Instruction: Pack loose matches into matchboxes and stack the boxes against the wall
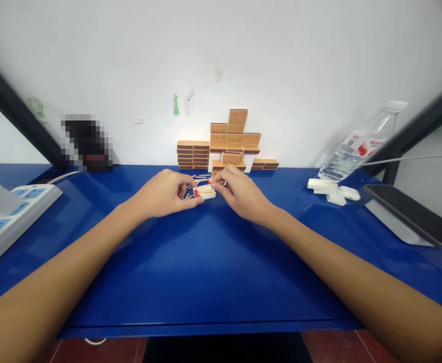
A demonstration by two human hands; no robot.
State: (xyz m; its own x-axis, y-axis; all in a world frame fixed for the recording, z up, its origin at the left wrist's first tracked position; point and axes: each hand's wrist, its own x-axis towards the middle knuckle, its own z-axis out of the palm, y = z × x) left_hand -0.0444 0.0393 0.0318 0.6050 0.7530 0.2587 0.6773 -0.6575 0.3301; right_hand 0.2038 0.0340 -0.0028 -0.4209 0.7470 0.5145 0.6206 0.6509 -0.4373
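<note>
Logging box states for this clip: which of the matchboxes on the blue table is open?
The matchbox tray held between the left hand and right hand; its red-tipped matches show. The stacked boxes by the wall look shut.

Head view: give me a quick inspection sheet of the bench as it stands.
Surface: blue table, glossy.
Job's things: open matchbox tray filled with red-tipped matches; loose matches behind it.
Clutter: stacked matchboxes by the wall, water bottle, white blocks, phone.
Grippers: left hand and right hand both pinch the tray's ends.
Cables: power strip with lead, far left.
Surroundings: white wall, black frame struts.
</note>
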